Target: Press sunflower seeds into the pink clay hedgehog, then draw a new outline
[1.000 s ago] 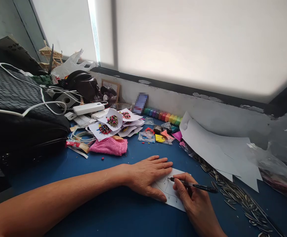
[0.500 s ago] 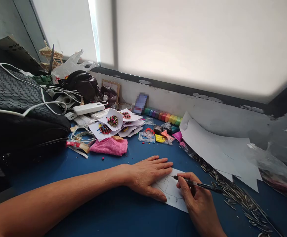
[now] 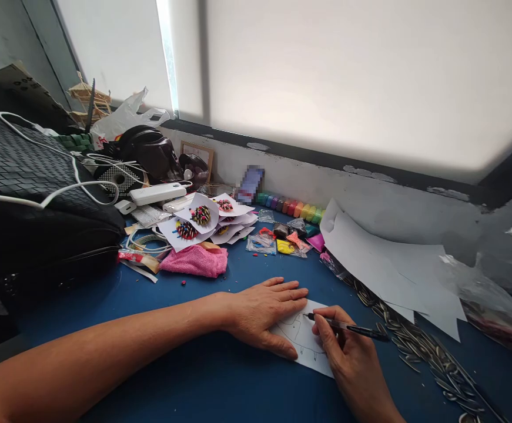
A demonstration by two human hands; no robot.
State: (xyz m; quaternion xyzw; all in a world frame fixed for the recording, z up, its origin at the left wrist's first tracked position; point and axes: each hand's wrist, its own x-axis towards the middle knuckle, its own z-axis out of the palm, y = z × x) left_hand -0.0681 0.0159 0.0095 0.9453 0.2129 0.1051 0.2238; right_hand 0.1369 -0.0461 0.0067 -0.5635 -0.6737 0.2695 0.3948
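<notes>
A small white sheet of paper [image 3: 313, 365] lies on the blue table, with a line drawing in dark ink that has a curved outline and short legs. My left hand [image 3: 271, 314] lies flat over the sheet's left part, fingers stretched out and thumb along its lower edge. Between the fingers of my right hand [image 3: 350, 355] is a black pen [image 3: 348, 327]. Its tip is at the upper part of the drawing, close to my left fingertips. Some of the drawing is hidden under my hands.
Sunflower seeds [image 3: 414, 343] and large white sheets [image 3: 388, 264] lie to the right. Behind are packets of coloured clay [image 3: 285, 247], a row of coloured tubs [image 3: 291, 207], decorated paper cards [image 3: 194, 220] and a pink cloth [image 3: 196, 262]. A black bag [image 3: 39, 211] stands at left.
The pen and my right hand have shifted slightly to the left, and the pen's rear end has swung a little. My left hand stays in place on the sheet.
</notes>
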